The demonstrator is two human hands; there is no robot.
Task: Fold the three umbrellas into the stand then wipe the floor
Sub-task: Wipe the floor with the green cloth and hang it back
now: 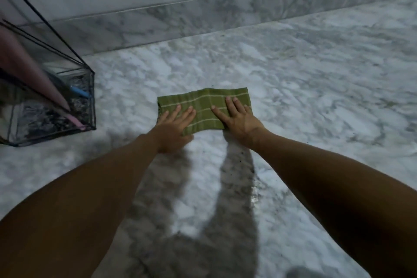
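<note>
Marble floor [316, 79] is being wiped with a folded green cloth [203, 108], pressed flat under the left hand [174, 123] and right hand [237, 117], fingers straight and spread. Folded umbrellas [27, 70] are already standing in the stand [89, 97] at left, so wiping appears to be what remains. Open floor is lying rightward; the skirting [203, 13] is bounding it ahead.

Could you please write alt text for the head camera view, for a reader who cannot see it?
Both hands, the left hand and the right hand, press flat on a folded green checked cloth lying on a grey-white marble floor. At the left edge stands a wire-framed umbrella stand holding a pink umbrella, near the marble skirting.
</note>
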